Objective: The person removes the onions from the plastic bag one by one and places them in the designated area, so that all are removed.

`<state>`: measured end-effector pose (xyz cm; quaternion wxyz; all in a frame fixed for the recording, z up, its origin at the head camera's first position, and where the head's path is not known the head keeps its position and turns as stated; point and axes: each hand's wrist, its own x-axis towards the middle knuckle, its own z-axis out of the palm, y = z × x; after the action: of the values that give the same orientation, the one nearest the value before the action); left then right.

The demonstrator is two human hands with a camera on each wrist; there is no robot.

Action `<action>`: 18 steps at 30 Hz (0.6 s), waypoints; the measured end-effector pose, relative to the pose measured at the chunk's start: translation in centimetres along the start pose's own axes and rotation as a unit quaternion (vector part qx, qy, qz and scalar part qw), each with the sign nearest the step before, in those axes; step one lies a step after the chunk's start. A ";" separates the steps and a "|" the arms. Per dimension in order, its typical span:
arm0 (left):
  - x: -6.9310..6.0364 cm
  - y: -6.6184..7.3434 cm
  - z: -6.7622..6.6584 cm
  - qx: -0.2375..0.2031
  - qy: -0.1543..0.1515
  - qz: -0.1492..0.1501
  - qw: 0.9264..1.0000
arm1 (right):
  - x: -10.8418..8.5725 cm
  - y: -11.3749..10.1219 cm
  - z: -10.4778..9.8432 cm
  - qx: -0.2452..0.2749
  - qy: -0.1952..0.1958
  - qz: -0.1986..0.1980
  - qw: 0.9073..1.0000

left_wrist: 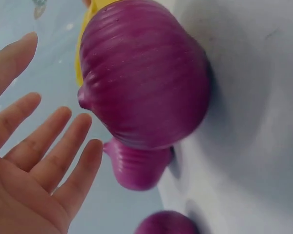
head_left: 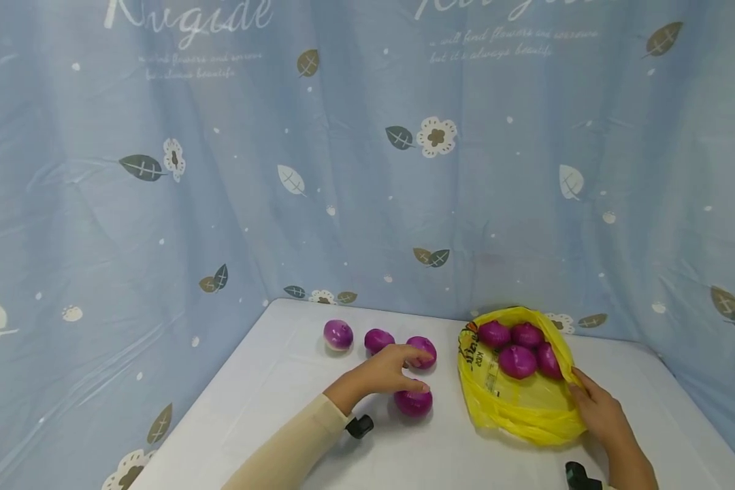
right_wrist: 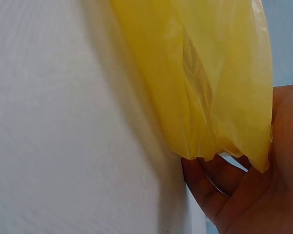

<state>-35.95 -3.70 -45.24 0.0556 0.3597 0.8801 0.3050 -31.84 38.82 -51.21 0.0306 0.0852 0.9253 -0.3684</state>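
My left hand (head_left: 384,371) hovers over the white table, its fingers spread and nothing held. Just by its thumb lies a purple onion (head_left: 413,403), and another onion (head_left: 422,354) sits beyond, close to the fingertips. In the left wrist view the big onion (left_wrist: 146,73) stands apart from the open palm (left_wrist: 24,195). A yellow plastic bag (head_left: 527,416) lies with its mouth open, several purple onions (head_left: 517,361) inside. My right hand (head_left: 601,412) grips the bag's right rim. The right wrist view shows the fingers partly hidden behind the yellow plastic (right_wrist: 200,73).
Farther back on the left are an onion with a pale base (head_left: 338,335) and a purple onion (head_left: 378,339). A blue printed curtain (head_left: 367,204) hangs behind and beside the white table (head_left: 269,381).
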 end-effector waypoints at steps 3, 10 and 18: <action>1.3 0.8 -0.1 0.011 -0.012 -0.001 1.000 | 0.1 -0.1 0.1 0.000 0.007 -0.010 1.000; 4.3 2.7 -0.1 0.050 -0.041 0.040 0.997 | -0.2 -0.1 0.0 0.001 0.015 -0.003 1.000; 7.6 4.0 0.9 0.031 -0.063 0.058 0.996 | -0.6 0.0 0.0 0.008 0.015 -0.008 1.000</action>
<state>-38.84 4.03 -42.77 0.0818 0.4305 0.8615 0.2566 -31.28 38.71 -51.13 0.0136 0.0839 0.9232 -0.3748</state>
